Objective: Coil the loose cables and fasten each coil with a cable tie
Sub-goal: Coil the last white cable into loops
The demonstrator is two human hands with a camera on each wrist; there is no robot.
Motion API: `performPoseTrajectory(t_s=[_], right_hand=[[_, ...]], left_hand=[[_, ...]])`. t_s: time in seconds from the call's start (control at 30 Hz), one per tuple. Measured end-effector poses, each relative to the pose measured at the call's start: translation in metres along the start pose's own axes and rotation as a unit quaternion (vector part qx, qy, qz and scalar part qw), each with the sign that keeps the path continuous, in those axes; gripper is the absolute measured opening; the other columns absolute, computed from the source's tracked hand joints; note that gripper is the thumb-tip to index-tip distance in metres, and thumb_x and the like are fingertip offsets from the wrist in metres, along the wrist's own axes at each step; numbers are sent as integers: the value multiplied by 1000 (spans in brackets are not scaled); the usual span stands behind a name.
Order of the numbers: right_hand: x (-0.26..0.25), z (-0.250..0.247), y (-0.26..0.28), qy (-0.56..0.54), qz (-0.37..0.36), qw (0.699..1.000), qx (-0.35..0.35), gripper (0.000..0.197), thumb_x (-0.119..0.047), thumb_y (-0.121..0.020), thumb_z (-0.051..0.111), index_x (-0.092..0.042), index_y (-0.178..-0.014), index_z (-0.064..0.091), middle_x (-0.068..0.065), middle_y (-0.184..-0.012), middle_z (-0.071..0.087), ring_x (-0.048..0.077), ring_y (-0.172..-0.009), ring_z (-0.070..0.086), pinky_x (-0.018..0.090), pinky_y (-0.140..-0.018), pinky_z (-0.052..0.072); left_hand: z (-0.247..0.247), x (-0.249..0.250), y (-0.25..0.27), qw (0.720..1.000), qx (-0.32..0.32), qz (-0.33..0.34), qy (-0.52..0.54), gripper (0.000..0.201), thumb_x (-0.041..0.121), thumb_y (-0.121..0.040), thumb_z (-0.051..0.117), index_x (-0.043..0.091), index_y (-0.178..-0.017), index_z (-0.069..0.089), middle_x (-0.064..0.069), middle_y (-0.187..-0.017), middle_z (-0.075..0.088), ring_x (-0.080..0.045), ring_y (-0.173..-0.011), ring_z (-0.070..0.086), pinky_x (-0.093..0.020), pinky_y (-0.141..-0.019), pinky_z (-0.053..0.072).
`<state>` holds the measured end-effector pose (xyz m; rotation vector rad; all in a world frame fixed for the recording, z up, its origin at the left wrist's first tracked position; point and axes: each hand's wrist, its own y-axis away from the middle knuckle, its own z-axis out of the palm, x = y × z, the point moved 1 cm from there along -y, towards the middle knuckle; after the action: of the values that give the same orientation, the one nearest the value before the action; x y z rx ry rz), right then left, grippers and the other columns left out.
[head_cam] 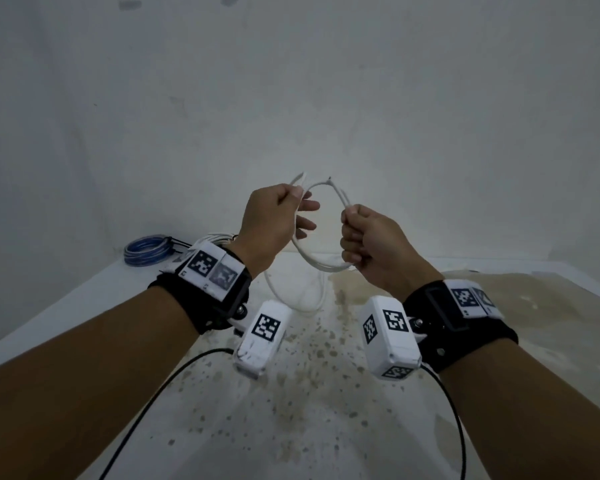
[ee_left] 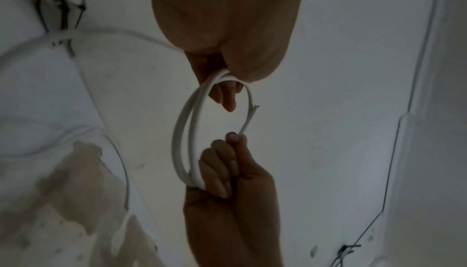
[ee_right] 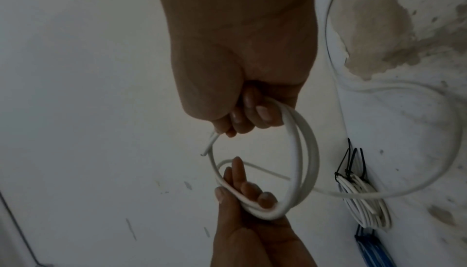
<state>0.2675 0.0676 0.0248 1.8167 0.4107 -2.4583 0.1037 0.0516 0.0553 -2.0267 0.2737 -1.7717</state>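
Head view: both hands coiling a thin white round cable (head_cam: pixel 327 188) above the stained white worktop (head_cam: pixel 326 410).
Left hand (head_cam: pixel 269 226) pinches the loops between thumb and forefinger; right hand (head_cam: pixel 368 244) fingers curl round the opposite side. Best to feed the trailing slack in even-sized turns, keeping the cut end tucked beside the right fingers.

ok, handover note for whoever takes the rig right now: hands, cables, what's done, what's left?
Left hand: pinches one side of the white cable loops.
Right hand: grips the opposite side; the cut end sticks out above it.
Cable's slack trails down to the table.
Done: blue coil and white coil lie tied at the table's far left.
Left: finish coiling this cable, then fasten it; no tie on it yet.
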Motion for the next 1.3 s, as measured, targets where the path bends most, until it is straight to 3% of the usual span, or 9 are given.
performPoseTrajectory(t_s=[0.23,0.47,0.6,0.67,0.87,0.97,1.07,1.2,1.3], right_hand=[[1,1,3,17,-9,999,-35,29,-22,-105,42,-15,-77,49,-2,-59,25,10,-46,22,22,-43,27],[-6,-2,5,19,-6,997,-68,30,-21,-105,42,-15,-76,49,-4,-57,25,9,-44,19,22,-43,25],[-6,3,6,53,-15,996,-68,31,-22,-105,43,-15,-76,47,-4,-58,24,9,-45,20,22,-43,24],[-6,2,7,60,-19,995,-72,31,-21,-105,43,-15,-75,47,-3,-58,23,10,-46,19,22,-43,23],[-9,-3,12,22,-26,995,-91,30,-20,-105,41,-14,-76,47,-4,-56,22,8,-44,17,21,-40,19],[-9,-1,9,32,-32,997,-67,31,-20,-105,41,-14,-75,46,-4,-57,23,9,-45,17,21,-40,21],[-7,3,7,42,-34,997,-46,33,-20,-106,41,-15,-74,45,-4,-56,25,9,-44,18,20,-38,23],[-6,10,8,59,-36,996,-53,33,-22,-106,42,-15,-73,46,-4,-56,27,8,-44,19,20,-38,24],[-8,13,10,83,-45,993,-68,32,-22,-106,43,-15,-75,47,-4,-57,25,9,-46,19,20,-39,25]], left_hand=[[-4,4,-5,995,-34,30,-93,28,23,-104,46,7,-105,69,2,-76,68,-10,-44,45,-24,-44,42],[-13,10,-10,977,-133,63,-156,29,12,-105,39,12,-119,64,1,-106,73,-9,-49,53,-25,-45,46],[-7,18,-13,981,-85,63,-162,35,26,-104,45,9,-89,71,-10,-77,70,-12,-45,39,-24,-46,33],[-7,23,-15,977,-93,61,-180,36,25,-104,46,8,-85,72,6,-60,67,-7,-43,42,-23,-45,36],[-12,33,-17,970,-177,61,-156,27,13,-103,47,5,-112,71,4,-88,76,-5,-49,47,-19,-43,35],[-11,34,-15,967,-194,58,-152,27,12,-104,44,10,-109,71,2,-92,75,-8,-50,39,-19,-44,29],[-8,35,-12,967,-184,65,-165,29,15,-103,47,19,-88,72,12,-60,61,-7,-47,34,-20,-46,27],[-2,33,-11,943,-113,170,-263,36,43,-92,63,12,-77,74,0,-52,50,-5,-49,38,-16,-50,30],[-3,28,-14,937,-53,199,-282,48,41,-93,63,2,-66,65,5,-45,36,-9,-45,33,-19,-49,27]])
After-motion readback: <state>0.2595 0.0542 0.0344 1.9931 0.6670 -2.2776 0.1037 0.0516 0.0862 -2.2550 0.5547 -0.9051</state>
